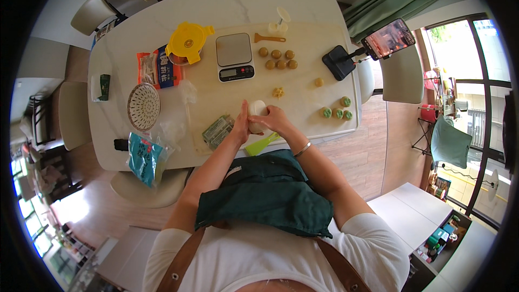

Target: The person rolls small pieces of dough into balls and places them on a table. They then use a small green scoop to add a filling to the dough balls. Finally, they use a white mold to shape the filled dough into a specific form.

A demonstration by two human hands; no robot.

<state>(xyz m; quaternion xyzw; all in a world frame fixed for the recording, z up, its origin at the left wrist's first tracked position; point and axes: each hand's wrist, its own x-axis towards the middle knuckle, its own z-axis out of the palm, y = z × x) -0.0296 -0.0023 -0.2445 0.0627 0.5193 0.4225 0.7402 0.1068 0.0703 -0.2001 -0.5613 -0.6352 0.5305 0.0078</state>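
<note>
Between my two hands, over the front edge of the mat, is a white plastic mold or container (258, 110). My left hand (242, 122) presses its palm and fingers against the left side. My right hand (276, 120) grips it from the right, the thumb across its front. Just beyond lies a small crumbly yellow piece of dough (278, 92). A green scraper (261, 144) is below my hands, and a printed plastic packet (218, 132) is left of them. Brown balls (281, 64) stand in two rows farther back; green-topped pieces (337, 113) sit at the right beneath a single ball (319, 82).
A digital kitchen scale (234, 56), a brown spatula (270, 38) and a white plunger press (278, 26) lie farther back. At left are a yellow-lidded bowl (187, 43), a patterned dish (144, 107) and a blue bag (144, 158). A phone (388, 39) stands on a holder at right.
</note>
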